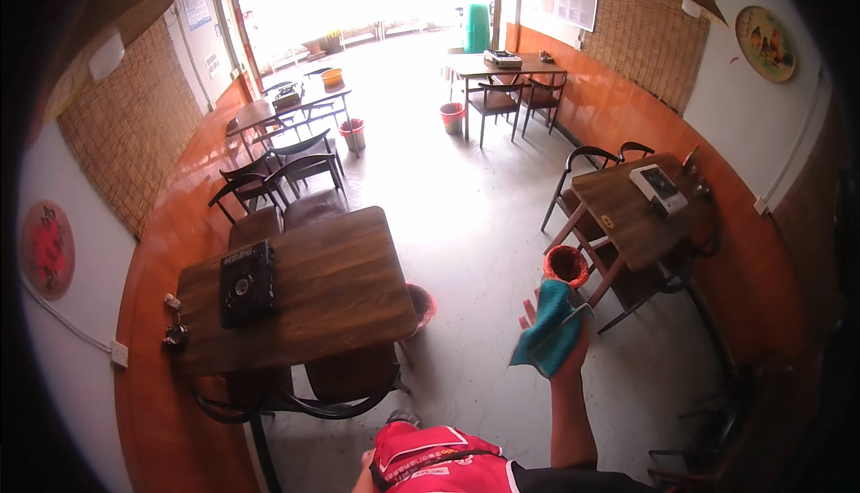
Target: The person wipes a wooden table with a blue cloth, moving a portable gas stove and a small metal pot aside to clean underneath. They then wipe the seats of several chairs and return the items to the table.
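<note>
My right hand [576, 352] is held out over the floor at right of centre, with a teal cloth [552, 325] draped across its palm and fingers. Some fingertips show at the cloth's left side. Just beyond the hand stands a lined waste bin [566, 266]. Of my left arm only a small part shows beside the red apron [443, 456] at the bottom edge; the left hand itself cannot be made out. To the left is a wooden table [336, 285] with a black portable gas stove [247, 285] on it.
At right, a wooden table [621, 214] holds a white portable stove [658, 189]. Chairs [312, 164] stand around the tables. Another lined bin [421, 306] is beside the left table. Farther off are a table [463, 63], green stacked stools [476, 28] and a bright doorway.
</note>
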Tool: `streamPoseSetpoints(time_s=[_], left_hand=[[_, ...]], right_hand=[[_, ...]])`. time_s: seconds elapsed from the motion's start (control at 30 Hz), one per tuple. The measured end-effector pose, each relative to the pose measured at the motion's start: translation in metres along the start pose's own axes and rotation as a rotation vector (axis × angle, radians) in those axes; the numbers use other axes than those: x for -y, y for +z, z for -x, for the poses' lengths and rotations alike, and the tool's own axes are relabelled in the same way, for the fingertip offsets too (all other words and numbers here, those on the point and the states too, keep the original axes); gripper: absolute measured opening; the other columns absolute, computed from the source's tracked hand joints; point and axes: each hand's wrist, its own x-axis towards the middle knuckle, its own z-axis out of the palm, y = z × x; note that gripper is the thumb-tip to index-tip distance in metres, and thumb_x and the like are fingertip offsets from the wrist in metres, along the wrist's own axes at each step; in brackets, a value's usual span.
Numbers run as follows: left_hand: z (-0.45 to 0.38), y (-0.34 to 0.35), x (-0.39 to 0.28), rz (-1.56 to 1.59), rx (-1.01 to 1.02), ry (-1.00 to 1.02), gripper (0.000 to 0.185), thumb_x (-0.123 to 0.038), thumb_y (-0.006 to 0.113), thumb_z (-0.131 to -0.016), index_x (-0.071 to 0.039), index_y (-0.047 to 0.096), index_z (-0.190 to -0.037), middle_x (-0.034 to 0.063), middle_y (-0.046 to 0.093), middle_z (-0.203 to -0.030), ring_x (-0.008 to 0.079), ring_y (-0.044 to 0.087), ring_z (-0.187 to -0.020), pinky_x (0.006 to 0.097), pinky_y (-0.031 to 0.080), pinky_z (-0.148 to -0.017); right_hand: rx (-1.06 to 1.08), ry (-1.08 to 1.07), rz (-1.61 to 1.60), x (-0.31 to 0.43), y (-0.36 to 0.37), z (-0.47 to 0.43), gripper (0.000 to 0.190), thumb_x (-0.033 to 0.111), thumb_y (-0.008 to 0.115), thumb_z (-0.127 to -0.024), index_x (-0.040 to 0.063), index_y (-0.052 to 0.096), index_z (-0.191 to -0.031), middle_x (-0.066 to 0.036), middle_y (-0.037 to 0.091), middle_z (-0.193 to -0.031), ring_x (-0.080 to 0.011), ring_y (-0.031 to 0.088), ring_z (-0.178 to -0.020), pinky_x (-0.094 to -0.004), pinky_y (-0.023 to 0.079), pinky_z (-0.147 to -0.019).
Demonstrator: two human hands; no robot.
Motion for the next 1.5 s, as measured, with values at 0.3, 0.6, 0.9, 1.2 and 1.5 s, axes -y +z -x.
streamPoseSetpoints(time_s=[0.3,0.6,0.9,1.2,1.5], left_hand=[[-0.051,0.081,-0.265,0.085,0.069,-0.022,0.033,-0.026,0.065,-0.098,-0.009,0.065,-0.126,0.0058,0.067,-0.101,0.0195,0.067,-0.089,0.0354,0.055,-0.071],[-0.115,0.260,-0.631,0.282,0.880,0.058,0.052,-0.046,0.064,-0.100,-0.001,0.066,-0.126,0.0105,0.071,-0.116,0.0216,0.068,-0.107,0.0360,0.054,-0.091],[-0.191,0.320,-0.797,0.558,0.378,0.350,0.027,-0.026,0.065,-0.101,-0.002,0.065,-0.113,0.0084,0.070,-0.105,0.0189,0.069,-0.095,0.0364,0.056,-0.090],[-0.286,0.305,-0.969,0.514,0.180,0.559,0.038,-0.013,0.074,-0.094,-0.004,0.051,-0.123,0.0115,0.070,-0.102,0.0170,0.067,-0.091,0.0288,0.055,-0.080],[-0.378,0.262,-1.023,1.009,-0.036,0.341,0.049,-0.002,0.069,-0.091,-0.006,0.049,-0.135,0.0132,0.068,-0.108,0.0190,0.069,-0.093,0.0303,0.057,-0.081]], right_hand=[[-1.044,0.193,0.011,-0.004,-0.190,-0.079,0.058,0.050,0.048,-0.096,0.001,0.060,-0.125,-0.020,0.068,-0.122,-0.0397,0.064,-0.113,-0.0585,0.046,-0.106],[-0.715,0.416,0.605,0.064,-0.168,-0.245,0.044,0.000,0.073,-0.081,0.000,0.053,-0.121,-0.013,0.065,-0.105,-0.0271,0.069,-0.092,-0.0400,0.059,-0.082],[-0.774,0.309,0.941,0.116,-0.211,-0.456,0.061,0.005,0.075,-0.079,-0.003,0.047,-0.132,-0.015,0.062,-0.109,-0.0217,0.066,-0.091,-0.0339,0.057,-0.080],[-0.228,0.759,1.314,0.135,-0.199,-0.690,0.069,0.016,0.076,-0.086,-0.006,0.042,-0.142,-0.022,0.062,-0.119,-0.0264,0.067,-0.103,-0.0366,0.058,-0.080],[-0.306,1.028,1.253,0.084,-0.221,-0.859,0.053,0.007,0.061,-0.089,-0.005,0.045,-0.138,-0.022,0.065,-0.116,-0.0287,0.069,-0.101,-0.0423,0.062,-0.080]])
